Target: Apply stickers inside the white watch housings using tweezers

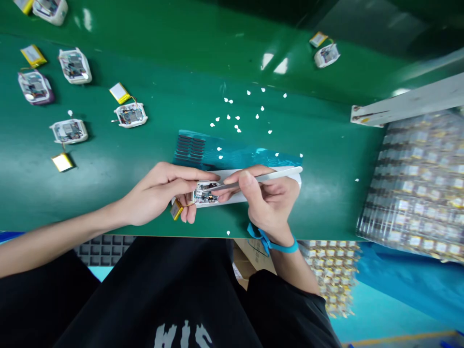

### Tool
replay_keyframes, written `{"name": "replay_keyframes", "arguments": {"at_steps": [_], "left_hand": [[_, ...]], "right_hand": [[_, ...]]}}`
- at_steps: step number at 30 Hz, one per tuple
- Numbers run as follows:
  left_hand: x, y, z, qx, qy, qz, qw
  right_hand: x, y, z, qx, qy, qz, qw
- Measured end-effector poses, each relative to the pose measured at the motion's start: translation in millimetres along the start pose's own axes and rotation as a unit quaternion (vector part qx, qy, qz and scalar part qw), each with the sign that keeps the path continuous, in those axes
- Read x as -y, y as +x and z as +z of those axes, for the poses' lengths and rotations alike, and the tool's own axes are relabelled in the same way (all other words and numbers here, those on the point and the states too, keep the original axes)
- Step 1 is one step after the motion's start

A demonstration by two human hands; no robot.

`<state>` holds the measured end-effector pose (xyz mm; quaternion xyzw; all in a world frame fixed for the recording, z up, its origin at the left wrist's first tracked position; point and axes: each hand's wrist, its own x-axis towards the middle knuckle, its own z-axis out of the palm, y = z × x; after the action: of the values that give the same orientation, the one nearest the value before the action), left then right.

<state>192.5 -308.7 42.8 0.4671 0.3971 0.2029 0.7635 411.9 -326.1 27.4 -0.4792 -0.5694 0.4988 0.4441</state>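
My left hand (168, 191) grips a small white device housing (206, 192) with its circuit board showing, over a white strip (232, 197). A gold-edged battery cell (177, 209) hangs from it on a thin wire, beside my left fingertips. In my right hand (270, 195), which wears a blue wrist strap (284, 247), a pair of metal tweezers (266, 177) is pinched. The tweezers' tips reach into the open housing; whether they hold anything is too small to tell. Behind the hands lies a blue film sheet (239, 150) with rows of dark strips.
Several open housings, one here (75, 65), some with wired batteries (119, 93), lie on the left of the green table (163, 63). Small white round pieces (237, 118) are scattered beyond my hands. Stacked clear trays (416, 188) and a white bar (409, 99) stand at right.
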Motion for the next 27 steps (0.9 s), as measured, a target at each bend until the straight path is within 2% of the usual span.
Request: {"name": "replay_keyframes", "arguments": {"at_steps": [6,13,17,20,22,27], "left_hand": [[0,-1,0.3,-0.005,-0.006,0.001,1.000],[4,0,0.5,-0.009,0.011,0.015,1.000],[7,2,1.2,-0.011,0.039,0.036,0.999],[4,2,-1.8,-0.008,0.071,0.052,0.996],[0,3,-5.7,-0.028,0.103,0.074,0.992],[-5,8,-14.4,-0.140,0.181,0.119,0.966]], "right_hand": [[0,0,1,0.001,0.027,-0.008,1.000],[-3,-3,3,-0.001,0.005,-0.026,1.000],[-4,-7,1,-0.020,-0.039,-0.047,0.998],[1,-9,-8,-0.050,-0.065,-0.082,0.993],[8,-8,-16,-0.058,-0.108,-0.103,0.987],[19,1,-24,-0.004,-0.183,-0.095,0.978]]}}
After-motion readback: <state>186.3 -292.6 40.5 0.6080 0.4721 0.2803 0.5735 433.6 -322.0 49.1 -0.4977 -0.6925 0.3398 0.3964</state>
